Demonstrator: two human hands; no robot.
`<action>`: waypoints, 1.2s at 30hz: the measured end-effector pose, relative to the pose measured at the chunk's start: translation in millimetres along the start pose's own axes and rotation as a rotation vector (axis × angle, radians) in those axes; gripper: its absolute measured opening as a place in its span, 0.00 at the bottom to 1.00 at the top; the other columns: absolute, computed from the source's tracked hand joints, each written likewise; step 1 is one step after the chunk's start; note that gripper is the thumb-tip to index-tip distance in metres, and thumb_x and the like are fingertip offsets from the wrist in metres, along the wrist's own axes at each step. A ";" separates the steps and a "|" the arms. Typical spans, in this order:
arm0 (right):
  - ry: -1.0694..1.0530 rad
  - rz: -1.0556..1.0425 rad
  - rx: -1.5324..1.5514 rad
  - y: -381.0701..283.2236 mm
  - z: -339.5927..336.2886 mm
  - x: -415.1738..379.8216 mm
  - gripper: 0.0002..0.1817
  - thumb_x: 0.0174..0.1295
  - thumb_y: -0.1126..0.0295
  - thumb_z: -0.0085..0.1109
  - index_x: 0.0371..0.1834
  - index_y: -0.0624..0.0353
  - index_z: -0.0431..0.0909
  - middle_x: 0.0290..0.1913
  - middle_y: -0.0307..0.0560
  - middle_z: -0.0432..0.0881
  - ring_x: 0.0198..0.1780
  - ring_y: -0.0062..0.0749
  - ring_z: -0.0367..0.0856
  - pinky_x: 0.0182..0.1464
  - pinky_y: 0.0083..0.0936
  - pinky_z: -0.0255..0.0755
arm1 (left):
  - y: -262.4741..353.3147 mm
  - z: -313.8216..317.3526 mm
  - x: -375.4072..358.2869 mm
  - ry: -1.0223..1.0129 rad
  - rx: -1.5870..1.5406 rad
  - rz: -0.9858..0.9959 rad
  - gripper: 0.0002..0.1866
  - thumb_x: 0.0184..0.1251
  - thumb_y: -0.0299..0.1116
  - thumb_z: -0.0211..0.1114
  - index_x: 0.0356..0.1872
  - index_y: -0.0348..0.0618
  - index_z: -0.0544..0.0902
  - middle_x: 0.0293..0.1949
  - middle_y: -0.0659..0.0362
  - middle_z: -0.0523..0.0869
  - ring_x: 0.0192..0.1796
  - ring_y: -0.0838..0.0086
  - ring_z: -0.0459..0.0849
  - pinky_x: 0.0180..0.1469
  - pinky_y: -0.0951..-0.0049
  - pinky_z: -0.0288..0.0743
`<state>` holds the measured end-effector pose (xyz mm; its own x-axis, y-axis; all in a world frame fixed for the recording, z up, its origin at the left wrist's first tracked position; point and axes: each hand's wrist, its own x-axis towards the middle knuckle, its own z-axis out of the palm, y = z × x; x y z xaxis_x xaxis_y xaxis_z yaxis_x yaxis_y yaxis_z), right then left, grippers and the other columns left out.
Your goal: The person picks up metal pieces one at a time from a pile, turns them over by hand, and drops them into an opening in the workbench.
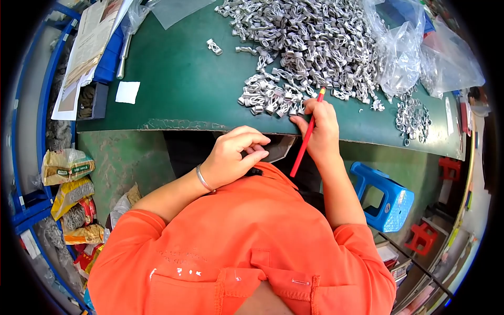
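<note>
My right hand [321,126] is closed around a red pencil [305,144], held at a slant. The pencil's upper end, with a yellow band, points at the pile of small grey metal parts [310,44], which look like looped links with ribbed collars. Beside that hand, a smaller group of the same parts [270,96] lies near the table's front edge. My left hand [236,155] is in front of the edge, above my lap, with its fingers loosely curled and the thumb apart from them. Nothing shows in it.
The green table [178,84] has a worn front edge. On it lie one loose part [214,46], a white paper square [127,92], clear plastic bags [401,58] and scattered metal rings [412,118]. A blue stool [386,197] stands at right; sacks [68,168] sit at left.
</note>
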<state>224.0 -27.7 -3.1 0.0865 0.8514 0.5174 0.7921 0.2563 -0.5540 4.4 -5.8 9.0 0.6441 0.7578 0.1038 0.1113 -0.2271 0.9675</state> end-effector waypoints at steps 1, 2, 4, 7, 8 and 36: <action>0.001 -0.001 -0.001 2.8 -0.8 -0.8 0.18 0.42 0.80 0.70 0.33 0.60 0.70 0.30 0.48 0.75 0.33 0.46 0.72 0.36 0.35 0.68 | 1.4 0.2 1.7 0.013 -0.007 0.003 0.11 0.54 0.18 0.67 0.40 0.32 0.81 0.39 0.55 0.82 0.35 0.75 0.85 0.38 0.80 0.80; -0.008 0.000 -0.004 6.9 -2.0 -1.6 0.17 0.42 0.80 0.69 0.34 0.60 0.71 0.30 0.48 0.75 0.33 0.46 0.72 0.36 0.35 0.68 | 1.8 -0.7 2.8 0.015 -0.006 0.005 0.11 0.54 0.18 0.67 0.40 0.32 0.81 0.39 0.55 0.82 0.35 0.75 0.85 0.38 0.80 0.80; 0.005 0.001 -0.022 8.5 -6.6 -1.8 0.15 0.44 0.81 0.68 0.33 0.61 0.71 0.30 0.48 0.77 0.33 0.45 0.74 0.37 0.36 0.70 | 1.9 -1.9 3.1 0.025 -0.006 -0.006 0.10 0.55 0.18 0.66 0.40 0.32 0.82 0.38 0.55 0.82 0.36 0.76 0.85 0.38 0.81 0.80; 0.129 0.209 0.142 11.1 -9.0 -11.9 0.10 0.53 0.83 0.63 0.31 0.62 0.70 0.36 0.49 0.81 0.29 0.36 0.79 0.31 0.28 0.72 | -2.1 -3.9 3.1 0.011 0.000 -0.038 0.11 0.56 0.18 0.66 0.42 0.33 0.81 0.39 0.55 0.82 0.38 0.77 0.84 0.40 0.80 0.80; 0.154 0.310 0.346 9.5 -9.1 -14.4 0.09 0.58 0.83 0.59 0.31 0.61 0.68 0.38 0.50 0.82 0.29 0.27 0.79 0.29 0.22 0.72 | -3.2 -2.7 3.9 0.011 -0.002 -0.038 0.11 0.56 0.18 0.66 0.42 0.33 0.81 0.39 0.55 0.82 0.38 0.77 0.84 0.40 0.80 0.80; 0.074 0.095 0.279 -10.6 11.1 2.3 0.13 0.51 0.85 0.62 0.31 0.60 0.67 0.35 0.48 0.81 0.36 0.37 0.79 0.40 0.27 0.73 | -2.3 -3.9 1.4 0.061 0.010 -0.044 0.09 0.55 0.17 0.66 0.39 0.32 0.82 0.40 0.55 0.81 0.37 0.78 0.83 0.40 0.81 0.80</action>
<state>209.1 -23.4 -3.3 0.2041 0.8447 0.4948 0.5823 0.3016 -0.7550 2.1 -1.9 7.8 0.5914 0.8029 0.0753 0.1466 -0.1988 0.9690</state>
